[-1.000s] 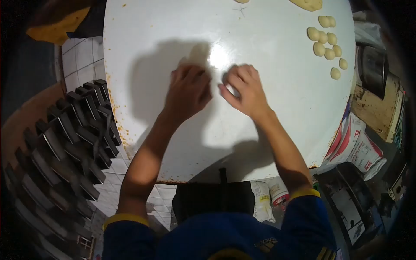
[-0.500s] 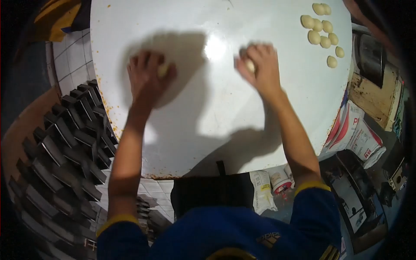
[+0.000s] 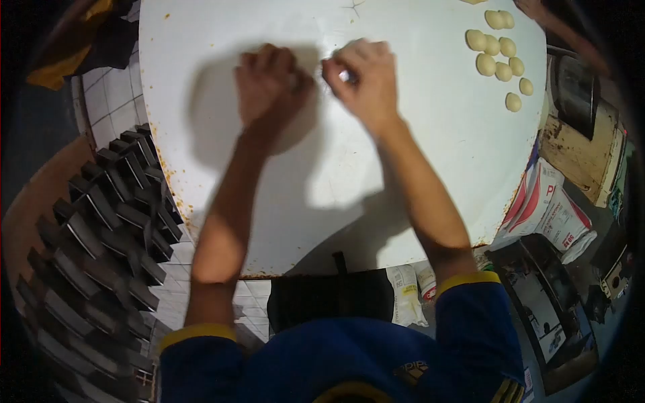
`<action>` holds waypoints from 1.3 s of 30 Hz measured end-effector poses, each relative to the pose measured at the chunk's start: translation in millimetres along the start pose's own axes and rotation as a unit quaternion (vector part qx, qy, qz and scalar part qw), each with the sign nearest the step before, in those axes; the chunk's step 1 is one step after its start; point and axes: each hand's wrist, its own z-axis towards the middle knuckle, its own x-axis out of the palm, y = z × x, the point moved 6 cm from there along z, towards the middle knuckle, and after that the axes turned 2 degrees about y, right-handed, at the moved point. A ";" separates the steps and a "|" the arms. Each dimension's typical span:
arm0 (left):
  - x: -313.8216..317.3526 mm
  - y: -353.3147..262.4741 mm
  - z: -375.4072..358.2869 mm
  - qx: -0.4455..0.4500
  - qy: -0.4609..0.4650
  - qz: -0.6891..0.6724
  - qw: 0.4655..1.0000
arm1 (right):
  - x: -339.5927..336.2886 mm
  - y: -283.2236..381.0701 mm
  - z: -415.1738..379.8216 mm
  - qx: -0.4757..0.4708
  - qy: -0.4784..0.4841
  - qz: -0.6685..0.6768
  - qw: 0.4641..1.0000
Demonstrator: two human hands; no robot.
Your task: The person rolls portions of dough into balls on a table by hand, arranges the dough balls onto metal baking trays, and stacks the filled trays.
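Observation:
My left hand (image 3: 272, 84) is curled low over the white tabletop (image 3: 336, 161), left of the bright reflection. My right hand (image 3: 368, 79) is cupped beside it, a short gap away, its thumb and fingers bent inward. Each hand is closed round a dough ball; the fingers hide both balls at this moment, though half a second ago they showed. At the table's far right lies a group of several pale round dough balls (image 3: 485, 65), apart from my hands.
Another person's hand (image 3: 531, 8) and forearm reach in at the top right. Stacked dark metal pans (image 3: 101, 208) stand left of the table. Printed sacks (image 3: 554, 208) and a black tray-like object (image 3: 547, 322) are at the right. The table edge is rusty.
Both hands have moved toward each other and slightly farther from my body. The dough balls that showed under the fingers are now hidden. Another person's hand has appeared at the top right.

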 end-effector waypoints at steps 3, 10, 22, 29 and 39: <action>3.3 -29.9 -48.3 0.046 -0.018 -0.047 0.998 | 2.2 29.5 -46.4 0.019 0.067 0.044 0.997; -9.5 15.7 3.4 0.023 -0.022 0.025 0.999 | -20.0 -15.3 0.8 -0.031 -0.002 -0.030 0.999; -6.9 -6.6 14.6 0.052 -0.015 -0.022 0.998 | -15.6 -13.5 -5.4 -0.002 0.033 -0.013 0.999; -17.1 41.2 -39.4 0.064 0.015 -0.005 0.998 | -53.1 -42.4 -51.2 -0.027 0.091 -0.037 0.995; -40.1 -54.7 6.0 0.128 0.067 0.000 0.990 | -70.2 -6.0 -40.0 0.044 0.050 0.097 0.993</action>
